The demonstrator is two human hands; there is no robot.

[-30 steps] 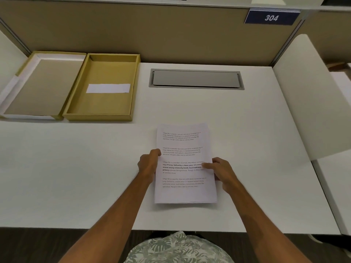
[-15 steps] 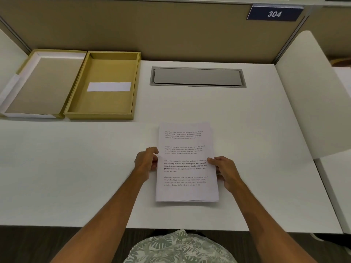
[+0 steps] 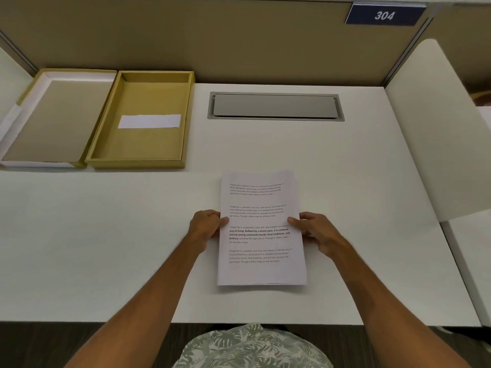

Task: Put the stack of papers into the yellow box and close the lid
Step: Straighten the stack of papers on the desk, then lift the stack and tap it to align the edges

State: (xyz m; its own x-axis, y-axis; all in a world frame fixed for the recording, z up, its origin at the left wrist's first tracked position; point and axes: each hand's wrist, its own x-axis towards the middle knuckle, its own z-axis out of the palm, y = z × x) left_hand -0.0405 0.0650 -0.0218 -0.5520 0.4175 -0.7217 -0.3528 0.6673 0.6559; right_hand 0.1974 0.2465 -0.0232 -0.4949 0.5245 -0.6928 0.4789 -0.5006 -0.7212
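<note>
A stack of printed white papers (image 3: 261,251) is in the middle of the white desk, its near edge slightly raised above the surface. My left hand (image 3: 206,225) grips the stack's left edge and my right hand (image 3: 314,229) grips its right edge, thumbs on top. The open yellow box (image 3: 144,158) sits at the back left with a white label strip inside. Its lid (image 3: 57,118) lies upturned just left of it, touching the box.
A grey cable hatch (image 3: 275,106) is set into the desk (image 3: 106,248) behind the papers. A tan partition wall with a 304 sign (image 3: 385,15) closes the back. A white side panel (image 3: 438,128) stands at the right.
Both hands shifted outward to the stack's side edges and closed on them; the right thumb came off the page's middle. The stack's near edge has lifted slightly.
</note>
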